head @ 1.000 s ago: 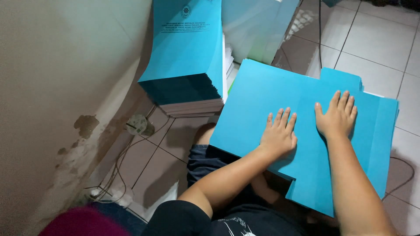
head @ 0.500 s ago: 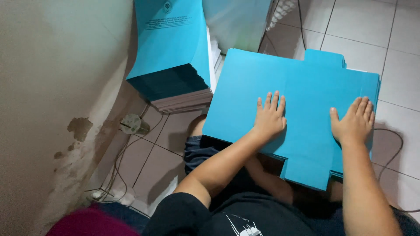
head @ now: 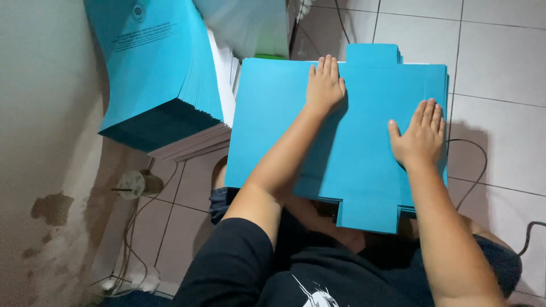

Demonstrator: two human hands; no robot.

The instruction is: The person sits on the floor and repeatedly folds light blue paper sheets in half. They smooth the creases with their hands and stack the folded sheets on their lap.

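Observation:
A large flat blue card sheet (head: 364, 170) with a tab at its far and near edge lies across my lap, on top of more sheets of the same kind. My left hand (head: 324, 85) presses flat on it near the far edge, fingers together and pointing away. Flat on the sheet's right side rests my right hand (head: 420, 135), fingers slightly spread. Neither hand grips anything.
A tall stack of blue printed sheets (head: 159, 74) over white ones stands to the left against a stained wall (head: 45, 170). A round wall socket (head: 132, 185) with cables sits low on the left. A black cable (head: 478, 170) runs over the tiled floor (head: 500, 62) on the right.
The sheet now lies squarer before me. My left hand has slid toward its far edge and my right hand has moved along its right side.

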